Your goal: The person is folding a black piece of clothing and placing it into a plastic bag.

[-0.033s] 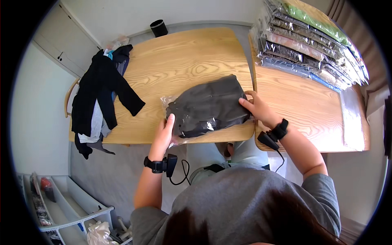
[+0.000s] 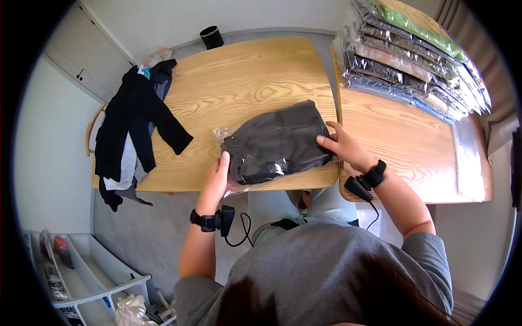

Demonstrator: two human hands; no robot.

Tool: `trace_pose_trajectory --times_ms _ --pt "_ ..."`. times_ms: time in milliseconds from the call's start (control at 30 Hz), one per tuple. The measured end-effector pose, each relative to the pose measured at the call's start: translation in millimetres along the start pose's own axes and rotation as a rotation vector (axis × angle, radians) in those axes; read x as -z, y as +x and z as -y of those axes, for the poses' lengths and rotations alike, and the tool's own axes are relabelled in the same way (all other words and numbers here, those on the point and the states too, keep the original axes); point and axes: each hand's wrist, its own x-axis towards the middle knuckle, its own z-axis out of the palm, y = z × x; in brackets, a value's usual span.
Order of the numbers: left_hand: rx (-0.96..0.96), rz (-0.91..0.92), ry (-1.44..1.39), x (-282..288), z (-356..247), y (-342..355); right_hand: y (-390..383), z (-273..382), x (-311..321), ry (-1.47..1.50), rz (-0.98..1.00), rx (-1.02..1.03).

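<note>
A folded dark grey garment in a clear plastic bag lies on the wooden table, close to its front edge. Crinkled plastic sticks out past the garment at the left end. My left hand grips that end, thumb on top and the other fingers hidden beneath. At the opposite end, my right hand has its thumb on the upper face of the bag, with the fingers curled around the far right edge. Each of my wrists wears a black strap with a small cabled device.
Bagged folded clothes form a tall stack on the second table, beside flat clear bags. Loose clothes, a black top uppermost, hang over the left table edge. A divided bin stands lower left; a black wastebasket sits behind.
</note>
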Motion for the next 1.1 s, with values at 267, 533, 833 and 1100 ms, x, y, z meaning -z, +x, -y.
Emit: trace_pose_trajectory --times_ms 267,533,833,1100 --pt "-0.460 -0.161 0.052 31 -14 47 -8 -31 2 0.115 0.164 0.284" --pt "-0.045 0.113 -0.062 18 -13 90 -6 -46 -3 0.038 0.051 0.403" --pt "0.117 -0.046 -0.296 20 -21 62 -19 -33 -12 -0.087 -0.137 0.439" --pt "0.066 0.254 -0.006 10 -33 -9 -15 -35 -14 -0.069 -0.185 0.310"
